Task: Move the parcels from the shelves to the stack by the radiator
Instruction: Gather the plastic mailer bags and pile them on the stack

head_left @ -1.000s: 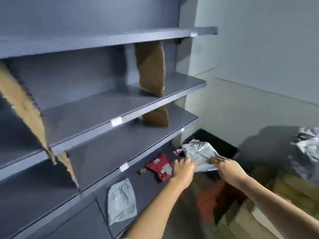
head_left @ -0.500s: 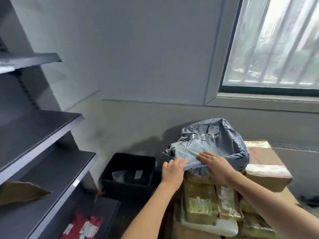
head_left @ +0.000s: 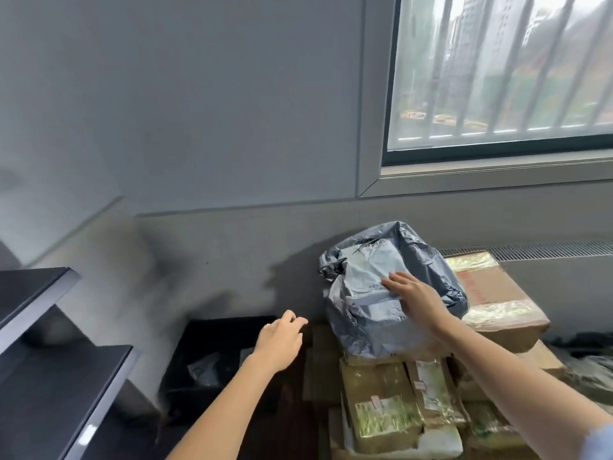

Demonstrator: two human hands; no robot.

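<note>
On top of the stack point(head_left: 391, 406), at its left edge by the radiator point(head_left: 547, 250): pale grey parcel point(head_left: 365, 280) lying on a bigger dark grey bag point(head_left: 428, 257), long axis running toward the wall. Right hand point(head_left: 414, 293) flat on the parcel's near right end, fingers straight, pressing, not gripping. Left hand point(head_left: 282, 340) off to the parcel's left, apart from it, loosely curled, holding nothing. Likely next: back left to the shelves point(head_left: 43, 386); left hand nearer.

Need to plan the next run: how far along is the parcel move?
Done: the light grey mailer lies on the big grey bag atop the stack by the radiator. In hand: right hand rests flat on it; left hand holds nothing. Left: the visible shelves show no parcels; the rest is out of view.
</note>
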